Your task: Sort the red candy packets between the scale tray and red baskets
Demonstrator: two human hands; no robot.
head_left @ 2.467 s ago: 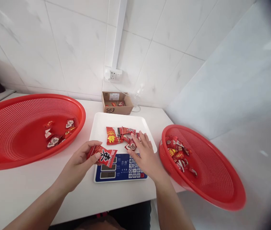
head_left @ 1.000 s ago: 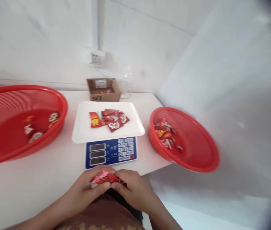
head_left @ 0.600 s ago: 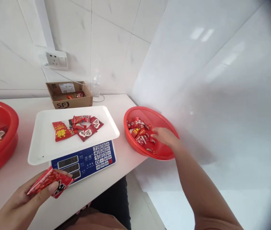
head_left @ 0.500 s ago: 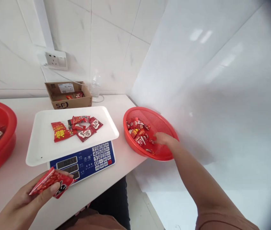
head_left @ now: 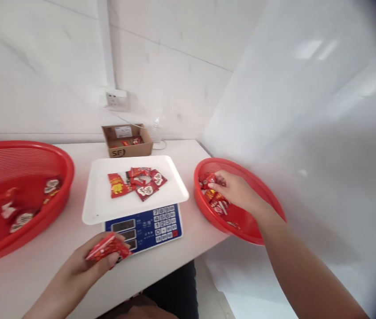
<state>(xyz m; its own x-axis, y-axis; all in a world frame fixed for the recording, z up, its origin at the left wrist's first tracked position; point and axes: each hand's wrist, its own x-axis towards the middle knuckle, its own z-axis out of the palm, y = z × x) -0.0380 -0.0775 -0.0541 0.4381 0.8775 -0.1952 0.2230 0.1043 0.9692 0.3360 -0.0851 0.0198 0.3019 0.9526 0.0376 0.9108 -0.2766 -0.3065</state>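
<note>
My left hand (head_left: pixel 96 261) is closed around a red snack packet (head_left: pixel 108 248), in front of the scale. Inside the right red basket (head_left: pixel 203 208), my right hand (head_left: pixel 236 188) has its fingers pinched at a small red packet (head_left: pixel 208 178), above several other small packets (head_left: pixel 219 204). Between the hands stands a blue digital scale (head_left: pixel 146 223); its display digits are too blurred to read. On its white tray (head_left: pixel 99 208) lie several red snack packets (head_left: pixel 148 190), grouped near the middle.
A large red basket (head_left: pixel 64 177) with a few packets stands at the left. Behind the scale are an open cardboard box (head_left: pixel 131 152) holding some packets and a clear plastic bottle (head_left: pixel 157 128). A wall socket (head_left: pixel 117 99) is above; a white panel (head_left: pixel 294 133) rises at the right.
The view has swung left, showing more of the left basket. My right hand has moved from the basket's middle to the packets at its far left side. My left hand keeps its packet.
</note>
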